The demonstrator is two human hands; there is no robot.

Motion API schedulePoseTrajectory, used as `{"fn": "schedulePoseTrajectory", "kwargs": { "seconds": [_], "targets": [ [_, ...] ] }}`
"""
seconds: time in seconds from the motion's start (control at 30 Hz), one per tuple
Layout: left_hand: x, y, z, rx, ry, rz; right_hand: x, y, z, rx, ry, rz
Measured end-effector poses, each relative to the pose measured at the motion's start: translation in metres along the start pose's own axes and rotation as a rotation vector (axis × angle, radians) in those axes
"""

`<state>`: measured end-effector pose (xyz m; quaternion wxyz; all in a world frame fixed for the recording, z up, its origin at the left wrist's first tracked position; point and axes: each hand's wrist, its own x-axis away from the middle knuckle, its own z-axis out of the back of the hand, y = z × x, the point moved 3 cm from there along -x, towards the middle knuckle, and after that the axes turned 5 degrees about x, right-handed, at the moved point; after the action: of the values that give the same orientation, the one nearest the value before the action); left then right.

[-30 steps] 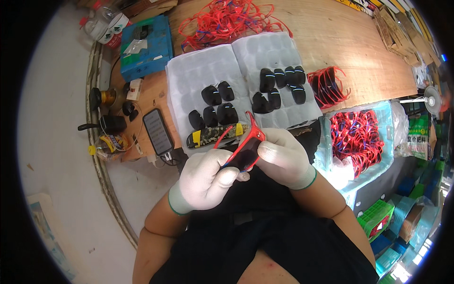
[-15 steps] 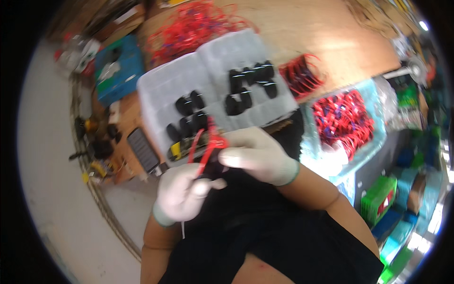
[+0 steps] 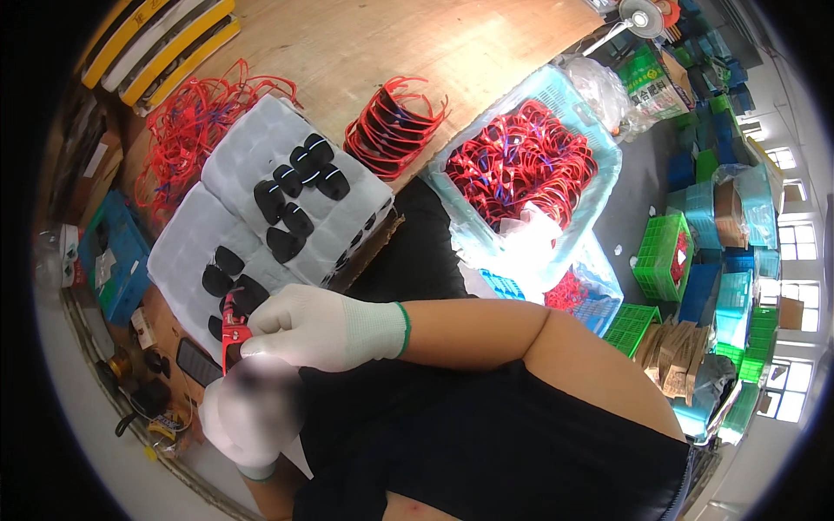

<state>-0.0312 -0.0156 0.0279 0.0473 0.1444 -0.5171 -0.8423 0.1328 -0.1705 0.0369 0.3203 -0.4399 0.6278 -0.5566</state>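
left hand [image 3: 248, 417]: blurred, gloved, grip closed on red glasses frame [image 3: 231, 334] | right hand [image 3: 317, 328]: grip pinched on same frame, just below white lens tray [image 3: 261, 217] | tray: some dark lenses [image 3: 295, 178] remain, many pockets bare | right of tray: red frame stack [image 3: 393, 126], then blue basket [image 3: 599, 165] full of red frames

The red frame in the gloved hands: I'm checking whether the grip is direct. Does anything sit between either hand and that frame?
Nothing visible does. The right hand pinches the red frame from above, fingertips directly on it, and the left hand is right below it, though blurred. The grey tray of dark lenses lies beyond them, apart.
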Motion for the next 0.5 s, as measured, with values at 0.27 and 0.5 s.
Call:
{"fn": "schedulePoseTrajectory", "kwargs": {
  "seconds": [0.27,0.5],
  "targets": [
    [-0.003,0.015,0.006,0.314,0.091,0.130,0.005,-0.005,-0.008,-0.057,-0.003,0.116],
    [-0.018,0.047,-0.014,0.439,0.083,0.354,0.011,-0.019,-0.006,0.210,0.030,0.175]
  ]
}}
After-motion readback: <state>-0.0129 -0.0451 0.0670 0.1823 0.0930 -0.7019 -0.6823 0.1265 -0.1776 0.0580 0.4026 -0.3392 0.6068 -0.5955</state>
